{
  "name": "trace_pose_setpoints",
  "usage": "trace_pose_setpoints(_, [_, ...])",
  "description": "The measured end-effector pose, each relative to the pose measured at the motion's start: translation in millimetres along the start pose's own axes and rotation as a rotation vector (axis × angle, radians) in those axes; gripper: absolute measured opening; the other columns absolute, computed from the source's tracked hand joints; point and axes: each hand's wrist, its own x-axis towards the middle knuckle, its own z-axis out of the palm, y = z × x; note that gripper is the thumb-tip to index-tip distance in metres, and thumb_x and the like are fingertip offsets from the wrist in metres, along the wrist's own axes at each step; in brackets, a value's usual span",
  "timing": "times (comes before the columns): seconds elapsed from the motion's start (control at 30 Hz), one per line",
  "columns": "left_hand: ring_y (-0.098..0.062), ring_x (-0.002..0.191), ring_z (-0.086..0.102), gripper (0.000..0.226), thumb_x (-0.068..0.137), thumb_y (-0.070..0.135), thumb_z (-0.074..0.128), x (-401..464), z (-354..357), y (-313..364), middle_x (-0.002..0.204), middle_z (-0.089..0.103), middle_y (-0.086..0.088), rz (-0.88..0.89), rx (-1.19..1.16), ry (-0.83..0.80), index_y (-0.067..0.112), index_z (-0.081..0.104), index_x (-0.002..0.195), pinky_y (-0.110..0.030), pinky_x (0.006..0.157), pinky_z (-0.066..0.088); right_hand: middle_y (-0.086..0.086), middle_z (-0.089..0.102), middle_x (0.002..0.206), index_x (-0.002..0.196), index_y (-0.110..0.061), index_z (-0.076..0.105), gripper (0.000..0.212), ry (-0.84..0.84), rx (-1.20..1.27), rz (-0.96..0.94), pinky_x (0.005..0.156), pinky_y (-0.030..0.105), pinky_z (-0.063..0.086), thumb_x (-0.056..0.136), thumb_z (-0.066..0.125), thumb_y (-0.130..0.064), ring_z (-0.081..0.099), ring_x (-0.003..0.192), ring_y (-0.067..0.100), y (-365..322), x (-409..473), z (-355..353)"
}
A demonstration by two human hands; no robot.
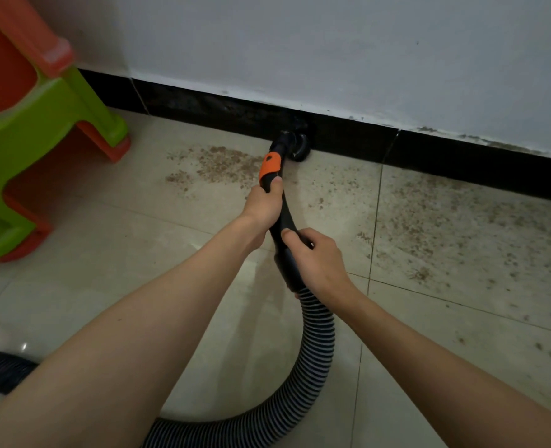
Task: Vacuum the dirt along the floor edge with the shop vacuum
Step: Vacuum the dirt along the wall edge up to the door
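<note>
Two hands on the vacuum wand [283,218], frame centre. Left hand [265,206] wraps the black tube just below the orange collar [270,168], thumb up along the tube. Right hand [316,257] grips lower down, at the cuff where the wand meets the ribbed hose [313,357], thumb across the top of it.

Wand angles up-frame from the hands to the wall. Round black brush nozzle [296,148] sits at the floor edge, against the black baseboard [429,150], just above centre. Whether the bristles touch the tile: cannot tell, too dark.

Hose loops down from the right hand, curves toward lower centre, and passes under the left forearm; another stretch shows at the lower left edge.

Dirt [222,166]: brown crumb patch on the beige floor tiles [106,253], just left of the nozzle and close to the baseboard. Bigger, more scattered spread [461,237] across the tiles on the right side of frame, along the baseboard and out into the floor. Some specks between the two patches, under the wand.

Baseboard runs diagonally from upper left to right edge, white wall [332,43] above it with grime marks along the joint on the right.

Green-and-orange plastic furniture piece [35,124] at upper left, standing on the tiles, well apart from the nozzle.
</note>
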Motion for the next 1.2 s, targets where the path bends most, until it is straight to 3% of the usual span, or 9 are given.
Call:
trace_pose_setpoints(0.1, [-0.022,0.088,0.057,0.045,0.100,0.041,0.036,4,-21,3,0.095,0.056,-0.006,0.030,0.020,0.078,0.005,0.045,0.126,-0.035,0.082,0.049,-0.005,0.058,0.064,0.073,-0.019,0.061,0.027,-0.012,-0.014,-0.052,0.060,0.034,0.058,0.090,0.055,-0.041,0.060,0.060,0.012,-7,7,19])
trace_pose_setpoints(0.2, [-0.023,0.090,0.057,0.047,0.101,0.041,0.035,12,-54,6,0.098,0.056,-0.007,0.060,0.027,0.172,0.004,0.045,0.128,-0.033,0.079,0.048,-0.008,0.055,0.060,0.071,-0.019,0.060,0.029,-0.066,-0.074,-0.144,0.048,0.014,0.040,0.091,0.055,-0.040,0.051,0.050,0.000,-21,19,43])
trace_pose_setpoints(0.3, [-0.027,0.101,0.057,0.051,0.101,0.042,0.032,20,-94,10,0.113,0.056,-0.011,0.047,0.042,0.300,0.002,0.043,0.131,-0.037,0.086,0.049,-0.006,0.057,0.061,0.071,-0.017,0.060,0.031,-0.154,-0.105,-0.185,0.051,0.019,0.039,0.091,0.055,-0.041,0.053,0.056,0.006,-40,30,72])
trace_pose_setpoints(0.43, [-0.029,0.107,0.055,0.050,0.102,0.041,0.029,25,-147,-2,0.122,0.055,-0.013,-0.003,0.105,0.475,0.003,0.043,0.131,-0.032,0.080,0.043,0.000,0.062,0.071,0.085,-0.006,0.068,0.037,-0.304,-0.098,-0.181,0.060,0.026,0.045,0.090,0.057,-0.041,0.058,0.065,0.014,-60,31,117])
trace_pose_setpoints(0.67, [-0.032,0.112,0.054,0.051,0.102,0.040,0.028,26,-185,-26,0.128,0.052,-0.016,-0.082,0.183,0.514,0.001,0.038,0.133,-0.035,0.084,0.044,0.018,0.070,0.088,0.088,-0.006,0.069,0.036,-0.406,0.006,-0.067,0.074,0.052,0.054,0.089,0.059,-0.041,0.067,0.082,0.039,-53,20,160])
trace_pose_setpoints(0.9, [-0.027,0.096,0.054,0.050,0.102,0.040,0.029,31,-174,-21,0.112,0.054,-0.010,-0.048,0.196,0.429,0.002,0.039,0.133,-0.032,0.074,0.041,0.023,0.067,0.082,0.087,0.000,0.065,0.046,-0.329,0.042,-0.037,0.071,0.057,0.054,0.084,0.059,-0.046,0.065,0.080,0.044,-51,19,156])
trace_pose_setpoints(0.97, [-0.026,0.093,0.055,0.050,0.101,0.041,0.030,34,-169,-18,0.113,0.057,-0.012,-0.040,0.186,0.404,0.002,0.042,0.131,-0.032,0.072,0.041,0.017,0.065,0.074,0.086,-0.002,0.066,0.044,-0.319,0.047,-0.031,0.069,0.055,0.055,0.083,0.059,-0.046,0.066,0.078,0.042,-52,21,152])
trace_pose_setpoints(1.1, [-0.030,0.105,0.058,0.051,0.101,0.040,0.031,41,-162,-11,0.119,0.058,-0.014,-0.042,0.160,0.376,0.002,0.043,0.131,-0.036,0.084,0.048,0.001,0.062,0.065,0.075,-0.011,0.066,0.034,-0.294,0.029,-0.035,0.065,0.041,0.056,0.086,0.059,-0.043,0.065,0.068,0.027,-54,29,143])
trace_pose_setpoints(1.2, [-0.030,0.103,0.058,0.050,0.101,0.040,0.031,44,-157,-7,0.116,0.057,-0.013,-0.042,0.159,0.357,0.001,0.043,0.131,-0.036,0.086,0.047,0.000,0.062,0.065,0.079,-0.010,0.068,0.033,-0.284,0.052,-0.017,0.069,0.041,0.057,0.086,0.060,-0.042,0.065,0.069,0.025,-55,33,140])
